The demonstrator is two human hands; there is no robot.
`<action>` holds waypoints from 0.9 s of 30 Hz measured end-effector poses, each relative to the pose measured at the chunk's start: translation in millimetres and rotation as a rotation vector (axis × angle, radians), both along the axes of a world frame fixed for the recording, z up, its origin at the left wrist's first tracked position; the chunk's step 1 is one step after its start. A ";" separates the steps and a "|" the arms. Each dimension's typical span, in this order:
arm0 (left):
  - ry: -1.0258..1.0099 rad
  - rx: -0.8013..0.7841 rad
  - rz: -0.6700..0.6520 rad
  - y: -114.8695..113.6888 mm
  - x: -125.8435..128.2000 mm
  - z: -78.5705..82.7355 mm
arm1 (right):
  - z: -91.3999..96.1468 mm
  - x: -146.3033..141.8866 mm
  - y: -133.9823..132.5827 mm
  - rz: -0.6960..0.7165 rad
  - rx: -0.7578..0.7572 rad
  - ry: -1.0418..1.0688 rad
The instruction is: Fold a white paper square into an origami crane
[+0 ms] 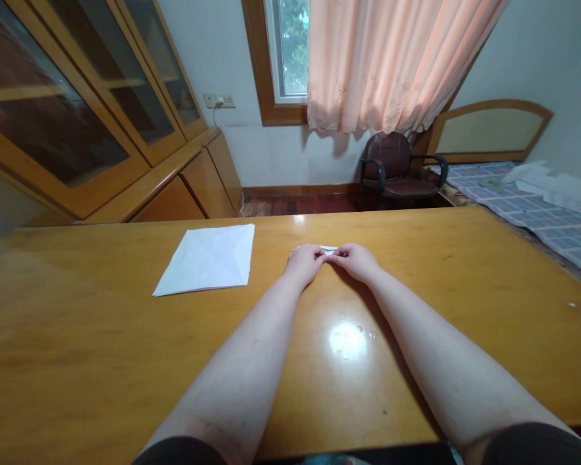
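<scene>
Both my arms reach forward over the wooden table (101, 361). Near its far edge, my left hand (305, 263) and my right hand (356, 261) come together with fingertips pinched on a small folded piece of white paper (328, 249). Most of that paper is hidden behind my fingers, so its full shape cannot be made out. To the left of my left hand, apart from it, lies a flat stack of white paper sheets (210, 258) with faint creases.
A glass-door cabinet (159, 129) stands on the left beyond the table. Behind the far edge are a brown armchair (397, 165) and a curtained window (293, 48). A bed (537, 194) with a checked cover is at the right. Small drops (365, 331) dot the tabletop.
</scene>
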State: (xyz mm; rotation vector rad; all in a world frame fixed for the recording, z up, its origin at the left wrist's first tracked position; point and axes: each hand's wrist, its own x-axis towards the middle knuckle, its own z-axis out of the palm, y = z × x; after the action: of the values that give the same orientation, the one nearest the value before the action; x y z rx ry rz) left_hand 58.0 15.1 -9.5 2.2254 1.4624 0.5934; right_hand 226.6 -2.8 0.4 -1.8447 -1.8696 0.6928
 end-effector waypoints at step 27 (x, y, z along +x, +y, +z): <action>0.051 0.011 0.229 -0.5 5.8 -4.7 | 0.8 -7.5 -1.1 -0.072 0.029 -0.192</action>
State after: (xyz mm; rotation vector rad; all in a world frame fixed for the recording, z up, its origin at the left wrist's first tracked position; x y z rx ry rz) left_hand 63.8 14.6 -14.2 2.1108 1.7585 0.6198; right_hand 219.0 -3.8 1.2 -2.0104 -1.9073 0.4763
